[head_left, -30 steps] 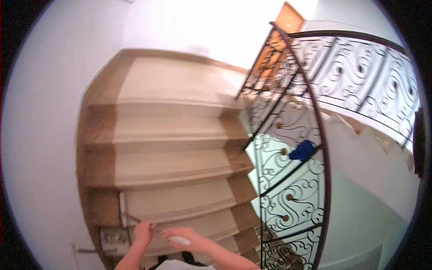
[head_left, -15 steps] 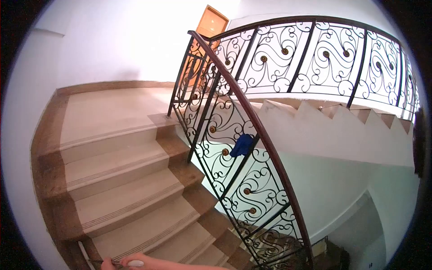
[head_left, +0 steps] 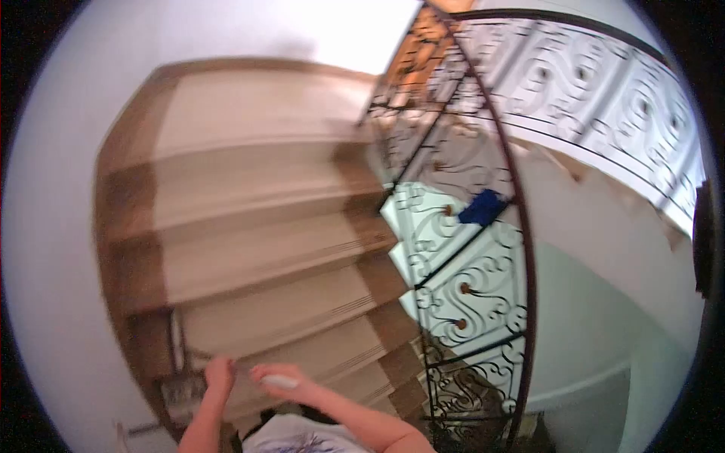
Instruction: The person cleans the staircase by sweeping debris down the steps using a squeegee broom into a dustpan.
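Observation:
In the head view, my left hand (head_left: pixel 220 371) is closed low over the stairs, and whatever is in it is too blurred to make out. Just right of it, my right hand (head_left: pixel 306 389) curls around a small white rounded object (head_left: pixel 281 382) whose kind I cannot tell. A thin dark line runs from near my left hand toward the wall side. Left of that hand, a pale upright stick (head_left: pixel 177 340) rises above a dark, boxy object (head_left: pixel 183 391) on the steps by the wall; both are blurred.
Beige steps (head_left: pixel 257 260) with brown edges climb to a landing (head_left: pixel 249 102). On the right runs a black scrolled iron railing (head_left: pixel 464 288) with a dark handrail (head_left: pixel 526 249). A blue cloth (head_left: pixel 482 208) hangs on the railing. The white wall (head_left: pixel 60 264) borders the left.
The view has tilted down, so stairs and railing sit higher and further right. Both forearms, my shirt and the boxy object by the wall have come into view.

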Demonstrator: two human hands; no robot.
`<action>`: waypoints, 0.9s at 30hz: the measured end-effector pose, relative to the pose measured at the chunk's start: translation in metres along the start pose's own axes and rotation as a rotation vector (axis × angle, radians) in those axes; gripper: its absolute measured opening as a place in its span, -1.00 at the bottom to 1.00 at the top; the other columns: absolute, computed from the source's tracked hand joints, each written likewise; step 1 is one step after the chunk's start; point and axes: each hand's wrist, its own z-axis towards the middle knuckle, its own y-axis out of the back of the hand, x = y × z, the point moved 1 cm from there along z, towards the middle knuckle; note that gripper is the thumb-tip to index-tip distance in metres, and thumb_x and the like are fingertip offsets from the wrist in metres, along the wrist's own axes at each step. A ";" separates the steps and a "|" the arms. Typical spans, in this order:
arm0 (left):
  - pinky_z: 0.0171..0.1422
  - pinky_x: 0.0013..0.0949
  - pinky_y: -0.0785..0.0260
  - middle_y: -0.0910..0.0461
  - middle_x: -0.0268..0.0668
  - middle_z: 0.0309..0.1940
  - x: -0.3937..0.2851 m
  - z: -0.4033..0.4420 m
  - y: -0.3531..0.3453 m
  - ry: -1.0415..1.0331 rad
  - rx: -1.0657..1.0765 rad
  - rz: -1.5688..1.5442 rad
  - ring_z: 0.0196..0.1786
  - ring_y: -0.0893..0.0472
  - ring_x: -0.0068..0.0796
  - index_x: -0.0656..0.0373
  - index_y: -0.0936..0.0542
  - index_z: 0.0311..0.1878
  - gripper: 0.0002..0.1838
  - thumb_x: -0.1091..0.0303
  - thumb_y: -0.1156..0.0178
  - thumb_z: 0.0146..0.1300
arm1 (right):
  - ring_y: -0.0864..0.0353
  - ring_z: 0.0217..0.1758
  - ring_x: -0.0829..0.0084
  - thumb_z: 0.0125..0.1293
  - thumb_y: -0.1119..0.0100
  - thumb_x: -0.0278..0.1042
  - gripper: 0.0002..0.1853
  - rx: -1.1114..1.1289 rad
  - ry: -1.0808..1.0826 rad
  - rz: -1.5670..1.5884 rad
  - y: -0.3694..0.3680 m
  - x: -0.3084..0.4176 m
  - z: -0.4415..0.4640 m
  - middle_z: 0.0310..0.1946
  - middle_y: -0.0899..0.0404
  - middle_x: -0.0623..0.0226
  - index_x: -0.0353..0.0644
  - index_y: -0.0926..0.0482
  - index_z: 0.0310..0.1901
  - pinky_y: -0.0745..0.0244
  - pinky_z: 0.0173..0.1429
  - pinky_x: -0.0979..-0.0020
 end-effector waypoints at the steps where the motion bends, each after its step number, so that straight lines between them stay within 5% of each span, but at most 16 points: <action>1: -0.20 -0.02 -0.36 -0.55 -0.07 -0.42 -0.010 -0.004 0.005 -0.030 -0.037 0.006 -0.26 -0.53 -0.01 0.14 -0.59 -0.37 -0.87 0.33 -0.17 0.04 | -0.43 0.12 0.44 0.17 -0.14 -0.53 -0.78 -0.006 -0.082 0.028 0.001 0.011 -0.004 0.00 -0.52 0.23 -0.25 -0.53 -0.12 -0.31 0.19 0.40; 2: -0.20 -0.02 -0.36 -0.56 -0.08 -0.42 -0.011 -0.008 0.006 -0.131 -0.058 -0.084 -0.26 -0.54 -0.02 0.12 -0.60 -0.35 -0.87 0.31 -0.18 0.04 | -0.42 0.14 0.44 0.17 -0.14 -0.54 -0.77 -0.009 -0.167 0.052 0.002 0.020 -0.009 0.00 -0.52 0.22 -0.24 -0.54 -0.11 -0.30 0.20 0.41; 4: -0.19 -0.04 -0.36 -0.55 -0.08 -0.44 -0.030 -0.009 0.011 -0.011 0.022 -0.049 -0.27 -0.54 -0.03 0.16 -0.58 -0.39 -0.84 0.29 -0.20 0.00 | -0.50 0.08 0.41 0.17 -0.17 -0.48 -0.79 -0.037 -0.176 -0.068 0.006 0.031 -0.017 0.00 -0.54 0.23 -0.20 -0.54 -0.13 -0.35 0.18 0.38; 12: -0.19 -0.06 -0.39 -0.53 -0.14 -0.36 -0.063 -0.015 -0.006 -0.070 0.098 -0.028 -0.26 -0.53 -0.05 0.16 -0.50 -0.39 -0.85 0.34 -0.22 0.00 | -0.60 -0.09 0.32 0.11 -0.09 -0.71 -0.79 -0.213 -0.313 0.045 0.009 0.064 -0.044 0.00 -0.50 0.05 -0.34 -0.54 -0.18 -0.51 -0.01 0.40; 17: -0.19 -0.09 -0.38 -0.53 -0.18 -0.37 -0.090 -0.017 0.012 -0.205 0.051 -0.134 -0.26 -0.52 -0.07 0.15 -0.49 -0.40 -0.88 0.35 -0.19 0.04 | -0.61 -0.10 0.37 0.06 -0.16 -0.67 -0.78 -0.242 -0.206 -0.158 0.017 0.075 -0.050 -0.10 -0.58 0.08 -0.29 -0.56 -0.21 -0.51 -0.03 0.42; 27: -0.19 -0.08 -0.37 -0.53 -0.17 -0.40 -0.098 -0.033 0.048 -0.177 0.062 -0.121 -0.27 -0.52 -0.06 0.11 -0.51 -0.39 -0.89 0.36 -0.19 -0.01 | -0.63 -0.14 0.26 0.04 -0.13 -0.68 -0.79 -0.085 -0.203 -0.091 0.027 0.115 -0.044 -0.07 -0.51 0.00 -0.39 -0.54 -0.22 -0.55 -0.03 0.32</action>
